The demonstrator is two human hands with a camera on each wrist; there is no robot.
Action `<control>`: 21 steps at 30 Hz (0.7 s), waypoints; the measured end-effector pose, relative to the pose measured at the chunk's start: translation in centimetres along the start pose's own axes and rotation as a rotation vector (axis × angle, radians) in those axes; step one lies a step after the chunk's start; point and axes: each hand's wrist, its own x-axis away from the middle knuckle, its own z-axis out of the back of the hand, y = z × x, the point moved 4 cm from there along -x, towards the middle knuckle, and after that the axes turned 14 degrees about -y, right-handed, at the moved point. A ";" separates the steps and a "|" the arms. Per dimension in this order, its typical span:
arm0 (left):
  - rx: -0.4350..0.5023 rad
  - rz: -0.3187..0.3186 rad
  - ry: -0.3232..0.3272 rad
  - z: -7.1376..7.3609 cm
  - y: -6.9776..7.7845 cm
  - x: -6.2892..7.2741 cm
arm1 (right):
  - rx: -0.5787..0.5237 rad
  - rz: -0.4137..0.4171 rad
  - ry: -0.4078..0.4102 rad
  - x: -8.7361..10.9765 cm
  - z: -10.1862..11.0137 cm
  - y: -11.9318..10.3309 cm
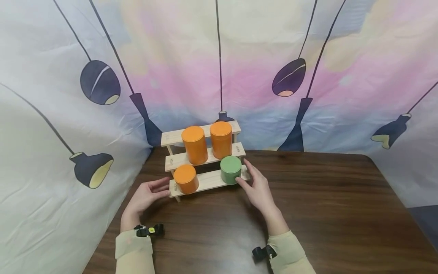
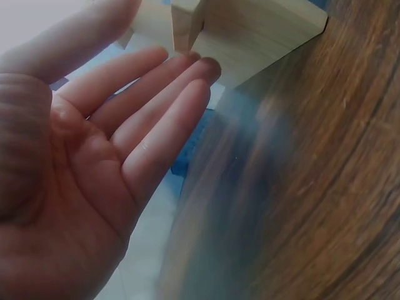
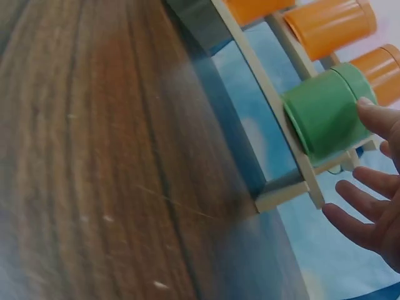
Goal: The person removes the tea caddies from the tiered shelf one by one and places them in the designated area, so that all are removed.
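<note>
A three-step pale wooden shelf [image 1: 210, 181] stands on the table near the back wall. On its bottom step are a short orange canister [image 1: 186, 179] at the left and a short green canister [image 1: 230, 172] at the right. My left hand [image 1: 145, 196] is at the bottom step's left end; its fingers reach out straight beside a shelf leg [image 2: 183, 28] in the left wrist view. My right hand [image 1: 258, 190] is spread at the right end, with the thumb [image 3: 375, 115] right at the green canister and the other fingers near the step's end.
Two taller orange canisters [image 1: 195, 146] [image 1: 221, 140] stand side by side on the middle step; the top step [image 1: 172, 137] is behind them. The dark wooden table [image 1: 325, 201] extends to the right. A cloth printed with lamps [image 1: 253, 76] hangs behind it.
</note>
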 end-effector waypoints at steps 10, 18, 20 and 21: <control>-0.033 0.012 -0.042 -0.2 0.1 0.1 | 0.105 -0.011 0.041 -0.8 -1.4 -0.3; -0.041 0.010 -0.054 -0.3 0.2 0.0 | 0.090 0.032 -0.023 -1.7 -2.6 -0.7; -0.049 0.019 -0.050 -0.2 0.1 0.0 | 0.072 0.033 -0.031 -1.7 -2.8 -0.6; -0.049 0.023 -0.046 -0.2 -0.1 0.1 | 0.064 0.032 -0.031 -1.7 -2.8 -0.6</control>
